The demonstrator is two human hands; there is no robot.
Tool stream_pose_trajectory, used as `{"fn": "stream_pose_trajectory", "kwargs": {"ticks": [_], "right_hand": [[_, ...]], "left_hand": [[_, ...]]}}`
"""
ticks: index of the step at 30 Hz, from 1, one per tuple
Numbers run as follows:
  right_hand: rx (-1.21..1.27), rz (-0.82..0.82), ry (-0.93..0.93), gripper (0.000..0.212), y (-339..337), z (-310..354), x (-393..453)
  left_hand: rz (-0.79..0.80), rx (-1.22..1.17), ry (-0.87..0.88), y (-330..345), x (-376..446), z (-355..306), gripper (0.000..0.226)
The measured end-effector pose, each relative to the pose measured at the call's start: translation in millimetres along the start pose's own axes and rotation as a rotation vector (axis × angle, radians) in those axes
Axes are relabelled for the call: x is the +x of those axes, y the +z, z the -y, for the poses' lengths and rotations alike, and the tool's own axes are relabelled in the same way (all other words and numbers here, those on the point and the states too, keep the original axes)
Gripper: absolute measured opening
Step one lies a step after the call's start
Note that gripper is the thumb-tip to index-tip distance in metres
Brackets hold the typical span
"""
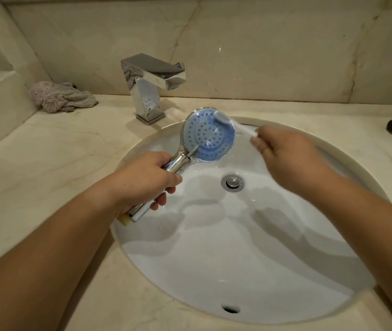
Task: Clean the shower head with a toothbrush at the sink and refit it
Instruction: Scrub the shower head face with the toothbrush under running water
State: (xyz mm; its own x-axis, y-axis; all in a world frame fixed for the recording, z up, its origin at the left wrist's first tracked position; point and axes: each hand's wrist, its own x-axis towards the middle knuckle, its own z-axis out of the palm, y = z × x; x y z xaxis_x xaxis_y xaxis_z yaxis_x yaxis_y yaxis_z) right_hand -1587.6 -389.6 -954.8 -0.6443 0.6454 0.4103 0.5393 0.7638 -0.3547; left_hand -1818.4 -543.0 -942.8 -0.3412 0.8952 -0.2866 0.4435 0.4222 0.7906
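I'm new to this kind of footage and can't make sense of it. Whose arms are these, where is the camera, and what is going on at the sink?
There is one picture, taken by a camera worn on a person's head, looking down at their own arms. The left hand grips the chrome handle of a shower head, its blue face turned up over the white sink. The right hand holds a toothbrush, bristles on the face's far edge. Behind stand a chrome tap, with no water seen running, and a crumpled cloth on the counter.
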Motion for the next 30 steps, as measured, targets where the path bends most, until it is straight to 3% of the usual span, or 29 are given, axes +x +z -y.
{"fn": "stream_pose_trajectory", "kwargs": {"ticks": [3, 6, 9, 13, 16, 20, 22, 24, 27, 30], "right_hand": [[-0.051, 0.090, -0.082, 0.032, 6, 14, -3], [-0.006, -0.013, 0.041, 0.026, -1, 9, 3], [-0.121, 0.129, -0.065, 0.025, 4, 22, -4], [-0.113, -0.014, 0.039, 0.026, -3, 21, 3], [-0.203, 0.099, -0.087, 0.019, 3, 29, -3], [-0.157, -0.002, 0.042, 0.026, -3, 22, 1], [-0.212, 0.091, -0.052, 0.023, 1, 25, -5], [-0.213, 0.141, -0.069, 0.022, 4, 28, -7], [-0.162, 0.013, 0.030, 0.026, -6, 17, 3], [-0.051, 0.039, -0.030, 0.016, -6, 21, -3]], "left_hand": [[-0.023, 0.067, 0.020, 3, 2, 1, 0.002], [-0.043, 0.083, 0.040, 3, 3, 1, 0.002], [-0.074, 0.138, 0.052, 3, 3, 1, 0.002], [-0.084, 0.160, 0.073, 6, 3, 0, 0.003], [-0.082, 0.199, 0.065, 7, 2, 0, 0.003], [-0.075, 0.201, 0.064, 7, 1, 0, 0.003], [-0.080, 0.214, 0.055, 5, 1, 1, 0.003], [-0.084, 0.194, 0.059, 4, 3, 2, 0.003], [-0.053, 0.085, 0.063, 5, 3, 4, 0.006], [0.003, -0.119, 0.018, 7, 1, 6, 0.020]]}}
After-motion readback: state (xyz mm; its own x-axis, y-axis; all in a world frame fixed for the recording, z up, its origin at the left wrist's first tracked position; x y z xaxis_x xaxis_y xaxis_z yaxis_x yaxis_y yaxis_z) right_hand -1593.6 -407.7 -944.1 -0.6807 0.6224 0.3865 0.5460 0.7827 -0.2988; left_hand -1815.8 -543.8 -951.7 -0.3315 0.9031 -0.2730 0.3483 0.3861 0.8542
